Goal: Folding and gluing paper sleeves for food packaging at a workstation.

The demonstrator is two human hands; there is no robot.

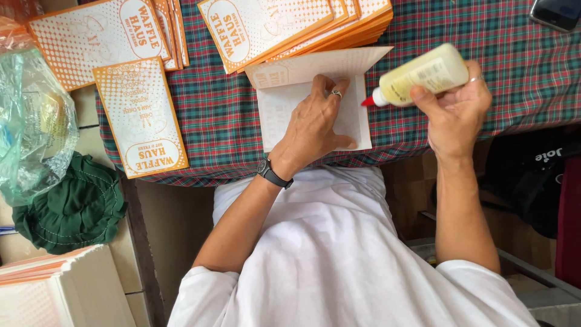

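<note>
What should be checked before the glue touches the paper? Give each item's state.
1. Left hand pinning the white sheet flat: ok.
2. Right hand gripping the glue bottle: ok.
3. Red nozzle aimed at the sheet's right edge: ok.
4. Nozzle open, glue flowing: cannot tell.
5. Folded flap clear of the nozzle: ok.
6. Orange stack clear of the nozzle: ok.
</note>
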